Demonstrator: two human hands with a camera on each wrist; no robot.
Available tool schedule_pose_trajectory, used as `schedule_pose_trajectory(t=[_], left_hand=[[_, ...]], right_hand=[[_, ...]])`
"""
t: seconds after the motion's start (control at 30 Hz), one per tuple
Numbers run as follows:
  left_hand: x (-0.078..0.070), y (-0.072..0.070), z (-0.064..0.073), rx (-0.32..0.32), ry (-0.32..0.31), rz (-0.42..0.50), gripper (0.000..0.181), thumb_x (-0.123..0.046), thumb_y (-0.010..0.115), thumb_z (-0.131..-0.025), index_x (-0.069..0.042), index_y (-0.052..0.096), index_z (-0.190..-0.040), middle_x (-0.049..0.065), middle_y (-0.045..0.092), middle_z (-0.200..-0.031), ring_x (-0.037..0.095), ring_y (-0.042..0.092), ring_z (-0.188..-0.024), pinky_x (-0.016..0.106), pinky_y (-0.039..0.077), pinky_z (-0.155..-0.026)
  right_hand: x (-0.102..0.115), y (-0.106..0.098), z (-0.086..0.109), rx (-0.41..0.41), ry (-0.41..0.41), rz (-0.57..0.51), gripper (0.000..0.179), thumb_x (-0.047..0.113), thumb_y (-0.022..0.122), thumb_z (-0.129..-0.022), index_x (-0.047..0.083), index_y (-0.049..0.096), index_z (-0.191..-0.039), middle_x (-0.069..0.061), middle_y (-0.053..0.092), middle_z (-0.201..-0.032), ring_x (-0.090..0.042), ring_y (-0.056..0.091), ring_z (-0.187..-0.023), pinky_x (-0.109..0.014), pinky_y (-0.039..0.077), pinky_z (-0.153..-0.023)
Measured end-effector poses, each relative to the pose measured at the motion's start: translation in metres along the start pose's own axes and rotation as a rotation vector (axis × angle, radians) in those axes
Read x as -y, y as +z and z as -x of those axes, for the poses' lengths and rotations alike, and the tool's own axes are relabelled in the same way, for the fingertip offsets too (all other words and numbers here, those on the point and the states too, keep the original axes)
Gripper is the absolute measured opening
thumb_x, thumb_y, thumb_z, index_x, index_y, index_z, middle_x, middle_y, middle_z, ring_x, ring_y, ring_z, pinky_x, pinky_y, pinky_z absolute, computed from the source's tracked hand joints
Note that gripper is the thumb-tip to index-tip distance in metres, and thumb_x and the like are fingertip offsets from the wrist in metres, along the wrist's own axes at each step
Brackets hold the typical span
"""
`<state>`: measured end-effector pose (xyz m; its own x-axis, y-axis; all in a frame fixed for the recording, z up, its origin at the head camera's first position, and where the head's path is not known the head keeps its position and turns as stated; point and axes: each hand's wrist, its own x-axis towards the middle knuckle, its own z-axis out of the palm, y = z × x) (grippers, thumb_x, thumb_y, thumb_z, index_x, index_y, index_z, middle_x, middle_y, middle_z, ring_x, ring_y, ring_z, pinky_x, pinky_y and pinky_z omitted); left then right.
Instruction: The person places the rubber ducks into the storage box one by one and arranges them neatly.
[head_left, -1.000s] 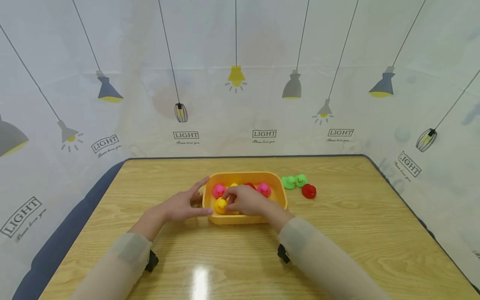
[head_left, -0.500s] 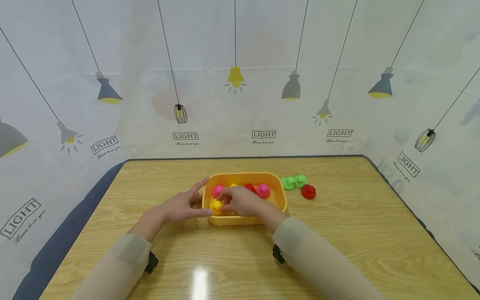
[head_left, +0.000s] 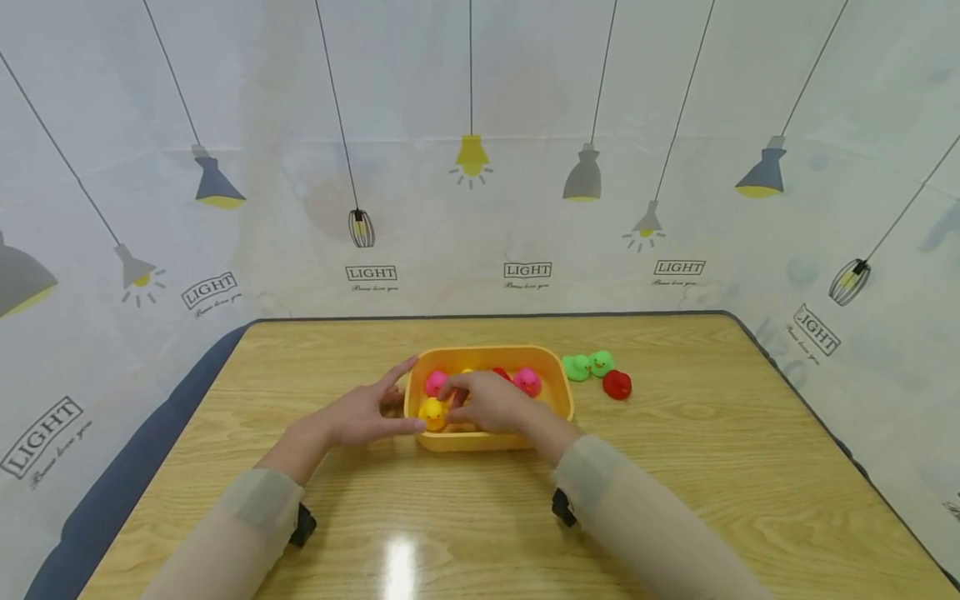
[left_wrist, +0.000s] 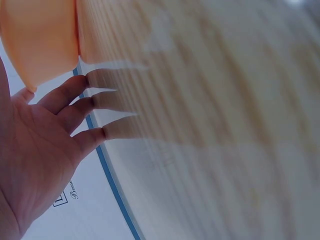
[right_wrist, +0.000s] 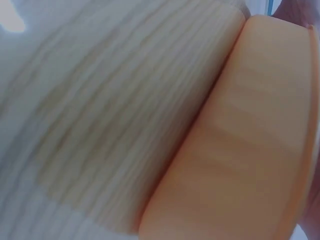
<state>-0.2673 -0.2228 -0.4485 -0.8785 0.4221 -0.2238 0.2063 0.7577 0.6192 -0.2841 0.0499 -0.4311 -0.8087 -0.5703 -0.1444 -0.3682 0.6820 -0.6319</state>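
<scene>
An orange tub stands on the wooden table. Inside it a yellow rubber duck sits upright at the front left corner. My right hand reaches in from the right, its thumb and forefinger pinching that duck's right side. Behind are pink rubber ducks, one at the left and one at the right, with a red one and a yellow one partly hidden by the hand. My left hand is spread at the tub's left end, thumb and forefinger touching its rim. The right wrist view mostly shows the tub's outer wall.
Right of the tub, two green rubber ducks and a red rubber duck lie close together on the table. A cloth wall printed with lamps rises behind the table's far edge.
The yellow rubber duck and my right hand have shifted slightly left, into the tub's front left corner; the hand then eased a little to the right. My left hand has stayed in place.
</scene>
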Motion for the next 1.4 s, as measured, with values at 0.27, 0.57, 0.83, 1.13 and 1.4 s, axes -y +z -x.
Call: schedule_pose_trajectory(t=[0.27, 0.57, 0.83, 1.13, 1.4], left_hand=[[-0.003, 0.001, 0.001, -0.003, -0.008, -0.017, 0.113, -0.08, 0.071, -0.091, -0.051, 0.001, -0.175, 0.022, 0.05, -0.168, 0.054, 0.046, -0.155, 0.079, 0.029, -0.126], [-0.004, 0.001, 0.001, 0.005, -0.02, -0.035, 0.114, -0.084, 0.068, -0.09, -0.051, -0.001, -0.175, 0.022, 0.048, -0.17, 0.055, 0.042, -0.157, 0.081, 0.027, -0.126], [-0.004, 0.001, -0.001, 0.008, -0.043, -0.018, 0.113, -0.078, 0.072, -0.092, -0.05, 0.001, -0.175, 0.02, 0.048, -0.17, 0.052, 0.044, -0.157, 0.079, 0.028, -0.127], [-0.005, 0.0, 0.0, 0.008, -0.054, -0.013, 0.113, -0.079, 0.072, -0.091, -0.051, 0.001, -0.175, 0.021, 0.048, -0.17, 0.052, 0.045, -0.156, 0.079, 0.028, -0.126], [-0.006, 0.001, -0.001, 0.009, -0.064, -0.008, 0.112, -0.078, 0.073, -0.091, -0.053, 0.001, -0.174, 0.021, 0.047, -0.171, 0.051, 0.045, -0.157, 0.079, 0.028, -0.127]], right_hand=[[-0.007, -0.019, 0.021, -0.049, -0.006, -0.002, 0.028, 0.023, 0.08, -0.103, 0.014, 0.076, -0.13, 0.003, 0.072, -0.102, -0.017, 0.063, -0.088, -0.032, 0.056, -0.081], [-0.031, -0.05, 0.058, -0.108, -0.037, -0.022, 0.029, 0.023, 0.081, -0.102, 0.011, 0.076, -0.127, 0.003, 0.072, -0.102, -0.016, 0.061, -0.087, -0.029, 0.054, -0.077], [-0.065, -0.077, 0.099, -0.173, -0.031, -0.031, 0.028, 0.027, 0.08, -0.103, 0.013, 0.076, -0.127, 0.0, 0.074, -0.106, -0.018, 0.06, -0.084, -0.028, 0.052, -0.072], [-0.11, -0.096, 0.136, -0.242, 0.02, -0.028, 0.027, 0.027, 0.08, -0.103, 0.013, 0.077, -0.126, -0.001, 0.075, -0.103, -0.016, 0.061, -0.085, -0.026, 0.052, -0.071], [-0.146, -0.105, 0.162, -0.248, 0.049, -0.052, 0.025, 0.022, 0.077, -0.105, 0.009, 0.076, -0.125, -0.004, 0.075, -0.107, -0.017, 0.062, -0.085, -0.027, 0.053, -0.072]])
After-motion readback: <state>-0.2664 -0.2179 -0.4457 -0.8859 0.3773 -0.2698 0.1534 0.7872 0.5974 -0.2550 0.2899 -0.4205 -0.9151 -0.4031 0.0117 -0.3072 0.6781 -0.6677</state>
